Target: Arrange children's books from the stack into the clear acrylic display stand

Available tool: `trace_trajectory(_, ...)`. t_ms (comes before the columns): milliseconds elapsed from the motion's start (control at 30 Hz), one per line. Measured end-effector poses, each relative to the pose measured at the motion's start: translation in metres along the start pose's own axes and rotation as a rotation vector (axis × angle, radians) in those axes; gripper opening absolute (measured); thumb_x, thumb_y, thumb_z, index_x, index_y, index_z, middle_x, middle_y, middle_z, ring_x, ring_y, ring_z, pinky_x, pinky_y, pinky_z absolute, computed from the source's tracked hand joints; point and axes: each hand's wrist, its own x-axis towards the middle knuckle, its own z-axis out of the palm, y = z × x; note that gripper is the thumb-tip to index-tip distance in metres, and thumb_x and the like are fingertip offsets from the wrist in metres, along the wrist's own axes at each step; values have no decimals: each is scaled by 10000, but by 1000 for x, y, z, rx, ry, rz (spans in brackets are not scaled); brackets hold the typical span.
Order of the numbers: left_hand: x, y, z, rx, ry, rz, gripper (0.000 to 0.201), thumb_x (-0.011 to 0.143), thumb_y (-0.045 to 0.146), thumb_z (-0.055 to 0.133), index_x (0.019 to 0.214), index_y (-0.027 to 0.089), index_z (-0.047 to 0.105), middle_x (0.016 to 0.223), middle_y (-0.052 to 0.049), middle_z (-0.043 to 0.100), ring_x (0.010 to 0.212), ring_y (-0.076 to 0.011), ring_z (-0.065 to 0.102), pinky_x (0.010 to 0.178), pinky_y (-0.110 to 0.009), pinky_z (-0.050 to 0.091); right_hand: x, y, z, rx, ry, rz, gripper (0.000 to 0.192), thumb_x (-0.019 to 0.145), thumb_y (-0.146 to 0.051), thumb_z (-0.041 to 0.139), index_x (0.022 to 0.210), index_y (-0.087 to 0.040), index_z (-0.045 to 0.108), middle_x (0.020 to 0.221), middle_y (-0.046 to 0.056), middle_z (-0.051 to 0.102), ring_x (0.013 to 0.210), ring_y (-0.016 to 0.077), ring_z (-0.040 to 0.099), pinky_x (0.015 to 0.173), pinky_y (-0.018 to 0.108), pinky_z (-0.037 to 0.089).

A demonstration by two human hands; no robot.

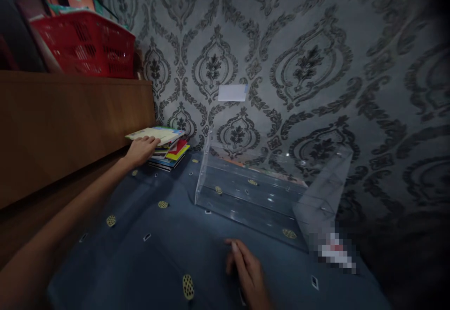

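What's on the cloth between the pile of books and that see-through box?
Between the stack of books and the clear box, the head view shows only bare blue cloth with its printed spots.

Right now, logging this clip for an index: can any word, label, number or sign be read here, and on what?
None can be read.
Top book of the stack under the left hand: print too blurred.
White label on the wall: blank.
Patch beside the clear box: pixelated.

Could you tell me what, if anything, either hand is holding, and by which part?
The left hand grips the top book of the stack at its near edge; the right hand holds nothing.
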Motion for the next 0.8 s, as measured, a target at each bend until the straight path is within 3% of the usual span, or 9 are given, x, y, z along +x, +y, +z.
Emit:
trace_trajectory(167,-4,7,4,-28,27,-93,514,926,203,492,1436,155,456,1391,-190,587,1313,-349,510,1045,-522,415,2,2,-2,-9,-30,-61,586,980,-671,352,991,-186,681,573,-2,612,584,174,619,616,273,493)
trace_trajectory(267,-7,11,6,-54,9,-148,436,967,180,390,1385,172,514,1346,-167,633,1232,-329,578,960,-475,485,1,-5,-1,-22,1,-69,596,970,-686,355,960,-187,680,565,-4,606,561,171,608,596,277,487)
trace_trajectory(367,-26,17,6,-75,-4,-173,481,990,176,315,1444,191,471,1475,-133,552,1319,-323,524,909,-429,530,-1,-14,-1,-32,4,-68,604,965,-693,353,939,-188,684,561,-5,603,556,169,599,586,277,482)
trace_trajectory(567,-109,34,11,-162,-23,-163,557,963,133,333,1507,187,439,1557,-105,474,1453,-298,415,1043,-429,508,-3,-22,-3,-43,-47,-63,572,992,-637,342,996,-184,692,583,-8,621,586,169,611,614,279,481)
trace_trajectory(700,-184,52,26,-246,-11,-25,585,912,93,363,1473,178,502,1494,-120,542,1422,-298,468,1161,-518,396,-3,-25,-3,-49,-48,-62,566,989,-632,340,990,-188,691,576,-8,621,579,169,606,616,280,478)
trace_trajectory(800,-236,75,33,-328,-83,150,529,968,150,346,1445,263,544,1463,-62,579,1404,-285,493,1095,-488,483,-3,-25,-2,-46,-41,-65,568,986,-634,338,979,-188,690,572,-9,620,570,165,605,612,276,475)
